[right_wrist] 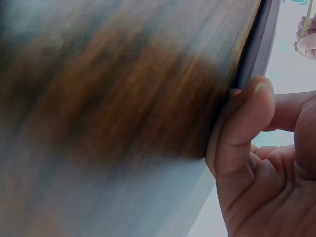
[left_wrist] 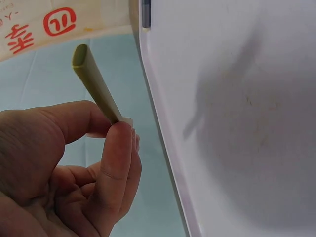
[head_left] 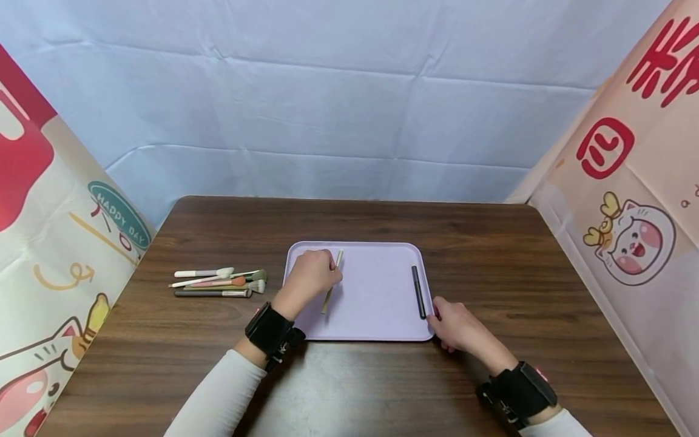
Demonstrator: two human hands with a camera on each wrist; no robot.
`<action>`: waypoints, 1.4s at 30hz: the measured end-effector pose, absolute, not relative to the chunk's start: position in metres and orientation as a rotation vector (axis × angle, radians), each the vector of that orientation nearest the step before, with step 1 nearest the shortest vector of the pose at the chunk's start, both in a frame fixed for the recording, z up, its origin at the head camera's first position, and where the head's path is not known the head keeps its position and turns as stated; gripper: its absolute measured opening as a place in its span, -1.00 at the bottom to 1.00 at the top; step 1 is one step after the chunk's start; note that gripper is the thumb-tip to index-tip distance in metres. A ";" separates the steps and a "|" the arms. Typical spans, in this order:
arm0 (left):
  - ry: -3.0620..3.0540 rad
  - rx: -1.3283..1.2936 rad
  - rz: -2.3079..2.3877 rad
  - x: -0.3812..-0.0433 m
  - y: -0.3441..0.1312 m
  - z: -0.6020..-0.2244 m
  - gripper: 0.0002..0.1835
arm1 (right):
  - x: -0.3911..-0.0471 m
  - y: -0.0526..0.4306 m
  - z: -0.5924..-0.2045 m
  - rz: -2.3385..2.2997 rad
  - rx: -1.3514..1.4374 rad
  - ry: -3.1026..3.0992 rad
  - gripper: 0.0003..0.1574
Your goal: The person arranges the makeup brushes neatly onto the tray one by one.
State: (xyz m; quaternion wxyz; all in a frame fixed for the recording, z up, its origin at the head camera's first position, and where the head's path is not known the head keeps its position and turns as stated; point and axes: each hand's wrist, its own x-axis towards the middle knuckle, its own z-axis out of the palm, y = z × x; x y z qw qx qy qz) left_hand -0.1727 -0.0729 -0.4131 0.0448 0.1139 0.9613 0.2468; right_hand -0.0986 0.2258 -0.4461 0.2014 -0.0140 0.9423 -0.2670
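My left hand (head_left: 315, 271) pinches a slim olive-and-pale stick (head_left: 327, 300) between thumb and fingers, above the left part of a pale purple tray (head_left: 371, 335). In the left wrist view, the stick (left_wrist: 98, 91) points upward with its blunt olive end free; its exact kind is unclear. At the tray's near right corner, my right hand (head_left: 457, 325) grips the rim. The right wrist view shows the fingers (right_wrist: 247, 116) bent against the tray's edge (right_wrist: 256, 54). A dark pen-like stick (head_left: 418, 292) lies lengthwise inside the tray along its right side.
Left of the tray, a loose pile of several makeup brushes (head_left: 218, 283) lies on the dark wooden table (head_left: 491, 255). A pale blue cloth (head_left: 327, 121) hangs behind the table, with printed sheets (head_left: 617, 200) at both sides.
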 end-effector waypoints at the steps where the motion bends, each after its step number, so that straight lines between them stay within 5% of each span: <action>1: 2.944 0.352 0.746 -0.173 -0.071 -0.413 -0.63 | -0.099 0.226 -0.446 -0.747 -0.033 2.632 -0.90; 12: 2.940 0.397 0.728 -0.175 -0.044 -0.419 -0.81 | -0.099 0.227 -0.446 -0.757 -0.046 2.627 -0.90; 42: 2.870 0.388 0.778 -0.173 0.022 -0.432 -0.53 | -0.099 0.226 -0.446 -0.756 -0.046 2.632 -0.90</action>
